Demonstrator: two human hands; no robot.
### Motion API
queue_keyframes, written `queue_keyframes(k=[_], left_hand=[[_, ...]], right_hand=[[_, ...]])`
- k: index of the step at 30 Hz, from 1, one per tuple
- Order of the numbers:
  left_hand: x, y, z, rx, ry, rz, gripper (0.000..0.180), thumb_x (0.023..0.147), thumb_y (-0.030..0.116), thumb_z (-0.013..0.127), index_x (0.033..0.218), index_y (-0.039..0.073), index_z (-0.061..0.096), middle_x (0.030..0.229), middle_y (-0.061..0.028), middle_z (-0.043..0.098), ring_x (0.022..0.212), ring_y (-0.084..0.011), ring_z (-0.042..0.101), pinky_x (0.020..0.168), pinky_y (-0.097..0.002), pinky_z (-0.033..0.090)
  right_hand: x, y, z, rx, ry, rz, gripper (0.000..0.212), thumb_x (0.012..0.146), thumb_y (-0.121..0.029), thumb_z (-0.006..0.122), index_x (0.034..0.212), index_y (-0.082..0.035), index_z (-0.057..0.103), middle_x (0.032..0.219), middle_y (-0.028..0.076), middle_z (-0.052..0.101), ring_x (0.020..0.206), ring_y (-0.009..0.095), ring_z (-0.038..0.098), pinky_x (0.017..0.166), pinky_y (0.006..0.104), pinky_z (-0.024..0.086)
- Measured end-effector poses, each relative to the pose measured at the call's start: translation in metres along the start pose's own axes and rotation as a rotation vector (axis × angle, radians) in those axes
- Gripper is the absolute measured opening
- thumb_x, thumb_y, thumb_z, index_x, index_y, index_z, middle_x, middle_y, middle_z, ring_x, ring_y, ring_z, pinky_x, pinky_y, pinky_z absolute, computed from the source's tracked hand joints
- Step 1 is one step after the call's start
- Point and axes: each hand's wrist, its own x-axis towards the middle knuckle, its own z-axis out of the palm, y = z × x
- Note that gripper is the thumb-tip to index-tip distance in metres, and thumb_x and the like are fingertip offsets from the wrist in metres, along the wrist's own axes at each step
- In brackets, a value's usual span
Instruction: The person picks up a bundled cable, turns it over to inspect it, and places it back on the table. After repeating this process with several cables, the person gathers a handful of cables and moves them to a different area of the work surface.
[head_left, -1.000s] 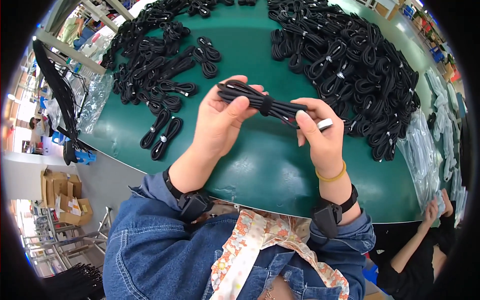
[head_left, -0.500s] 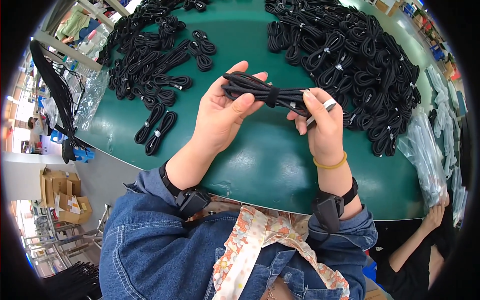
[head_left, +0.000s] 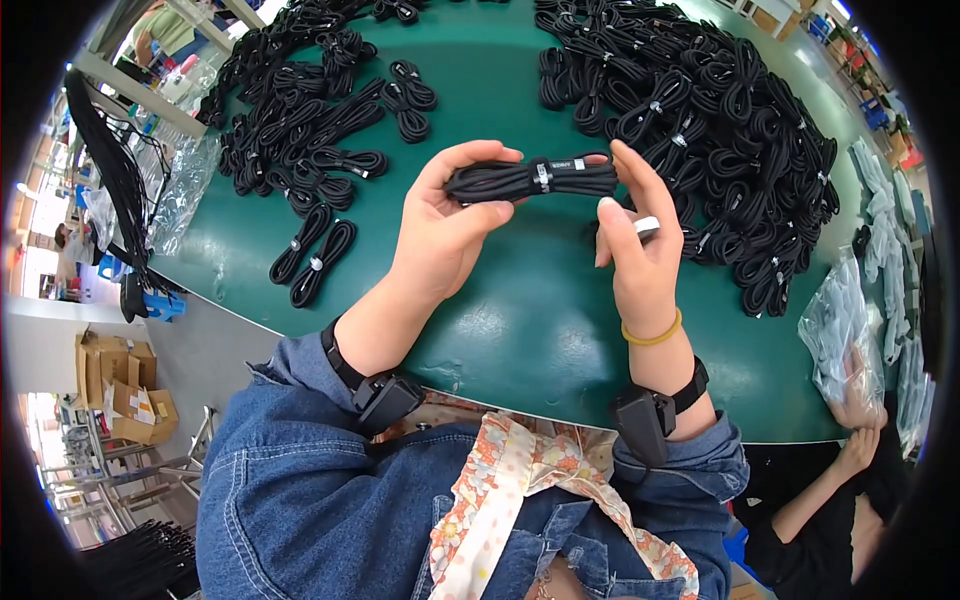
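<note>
A bundle of black cable [head_left: 580,180], folded lengthwise and bound round its middle by a black strap with white print, is held level above the table. My left hand [head_left: 440,215] is closed on its left end, thumb in front and fingers behind. At the bundle's right end, my right hand [head_left: 645,245] has its index finger raised beside the cable tip, its thumb a little below. A small white-ended object [head_left: 646,227] is tucked in the curled fingers of that hand; most of it is hidden, and its kind cannot be told.
Bound cable bundles pile up on the green table [head_left: 500,330]: one heap [head_left: 290,120] at left, a larger heap [head_left: 730,150] at right. Two single bundles [head_left: 312,258] lie near the left edge. A person's hand [head_left: 858,450] touches a clear plastic bag [head_left: 843,340] at right.
The bundle has rolled over, so the strap's printed side now shows. My right thumb and fingers have come apart from its right end. The other person's plastic bag has shifted.
</note>
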Motion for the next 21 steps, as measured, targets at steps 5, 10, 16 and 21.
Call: queue_keyframes(k=[5, 10, 16, 21], left_hand=[[-0.003, -0.003, 0.004, 0.039, -0.021, -0.009, 0.045, 0.07, -0.008, 0.054, 0.112, 0.001, 0.041, 0.106, -0.0124, 0.049, 0.095, -0.0196, 0.052, 0.082, -0.0324, 0.045], [-0.001, -0.001, -0.002, -0.023, 0.019, -0.12, 0.038, 0.074, -0.002, 0.052, 0.111, 0.0, 0.042, 0.104, -0.0109, 0.05, 0.093, -0.0176, 0.052, 0.079, -0.0297, 0.044], [0.018, 0.009, -0.008, 0.206, 0.085, -0.054, 0.031, 0.079, 0.007, 0.05, 0.109, 0.0, 0.045, 0.099, -0.0089, 0.052, 0.091, -0.0157, 0.051, 0.076, -0.0268, 0.042], [0.037, 0.015, -0.048, 0.822, 0.324, 0.119, 0.028, 0.077, 0.01, 0.054, 0.104, 0.001, 0.053, 0.106, -0.01, 0.051, 0.096, -0.0197, 0.05, 0.083, -0.0282, 0.039]], right_hand=[[0.001, 0.0, -0.005, 0.091, -0.007, 0.106, 0.038, 0.075, -0.006, 0.061, 0.11, -0.001, 0.047, 0.094, 0.005, 0.053, 0.052, -0.001, 0.042, 0.042, 0.0138, 0.032], [0.001, 0.006, -0.004, 0.052, -0.098, 0.095, 0.027, 0.076, -0.008, 0.06, 0.1, 0.0, 0.051, 0.082, 0.002, 0.052, 0.05, 0.0, 0.041, 0.04, 0.0145, 0.031], [0.014, -0.007, -0.02, 0.089, -0.211, 0.366, 0.021, 0.075, -0.008, 0.061, 0.093, 0.001, 0.057, 0.064, 0.0, 0.053, 0.052, 0.004, 0.045, 0.045, 0.0166, 0.035], [0.014, -0.011, -0.017, -0.363, -0.777, 0.388, 0.02, 0.069, -0.015, 0.069, 0.078, 0.001, 0.062, 0.068, 0.001, 0.06, 0.064, 0.008, 0.053, 0.06, 0.0215, 0.043]])
